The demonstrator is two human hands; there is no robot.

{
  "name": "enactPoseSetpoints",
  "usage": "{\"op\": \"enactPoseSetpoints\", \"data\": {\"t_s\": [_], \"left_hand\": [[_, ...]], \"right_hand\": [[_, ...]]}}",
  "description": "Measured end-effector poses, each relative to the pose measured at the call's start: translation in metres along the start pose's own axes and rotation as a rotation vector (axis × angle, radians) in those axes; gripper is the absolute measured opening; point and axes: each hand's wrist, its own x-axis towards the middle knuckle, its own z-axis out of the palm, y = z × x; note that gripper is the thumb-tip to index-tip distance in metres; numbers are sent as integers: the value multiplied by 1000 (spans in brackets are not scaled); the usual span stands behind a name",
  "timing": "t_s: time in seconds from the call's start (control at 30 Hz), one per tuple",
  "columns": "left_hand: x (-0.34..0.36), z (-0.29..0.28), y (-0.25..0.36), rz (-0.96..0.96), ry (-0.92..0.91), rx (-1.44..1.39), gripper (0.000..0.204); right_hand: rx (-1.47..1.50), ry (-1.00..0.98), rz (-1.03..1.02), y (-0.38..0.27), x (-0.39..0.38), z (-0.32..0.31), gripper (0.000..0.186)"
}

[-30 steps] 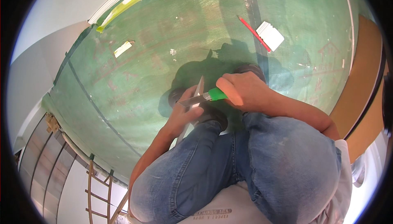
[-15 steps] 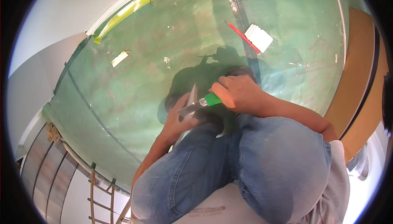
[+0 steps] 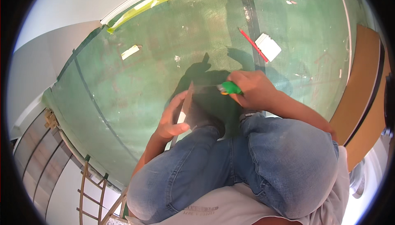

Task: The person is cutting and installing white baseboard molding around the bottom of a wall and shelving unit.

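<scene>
Person crouches, knees up in blue jeans (image 3: 292, 167), over a green floor covering (image 3: 135, 89). Both bare hands are out in front of the knees, well apart from each other.

Left hand (image 3: 169, 120): curled about a long, narrow white strip (image 3: 182, 116), thumb on the near side, fingers along the other. Grip fairly narrow. The strip stands at a slant above the left shin, its pointed end away from the body, its lower end running down behind the left knee.

Right hand (image 3: 257, 89): closed around a green-handled knife (image 3: 231, 87), front of the handle aimed left toward the strip. Blade blurred and faint; cannot tell whether it meets the strip. Handle itself well apart from it.

On the covering, beyond the right hand: a red pencil (image 3: 253, 45) lying aslant, just beside a small stack of white pieces (image 3: 268, 47). A dark tape band (image 3: 248, 9) runs down past the pencil. Farther left, a small pale scrap (image 3: 130, 52) lies alone. Yellow tape (image 3: 142, 8) follows the floor's upper left edge, by a white wall trim.

Far right: a brown board (image 3: 362, 81) with a dark edge. Lower left: a wooden ladder-like frame (image 3: 91, 198).
</scene>
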Motion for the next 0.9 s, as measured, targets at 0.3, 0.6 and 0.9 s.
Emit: {"op": "enactPoseSetpoints", "data": {"t_s": [0.3, 0.6, 0.9], "left_hand": [[2, 5, 2, 10, 34, 56, 103], [10, 8, 1, 20, 17, -11, 100], [5, 10, 6, 45, 58, 154, 91]], "right_hand": [[36, 33, -438, -21, 12, 10, 23], [21, -25, -387, -30, 14, 7, 25], [-13, -64, -268, -26, 8, 14, 22]]}}
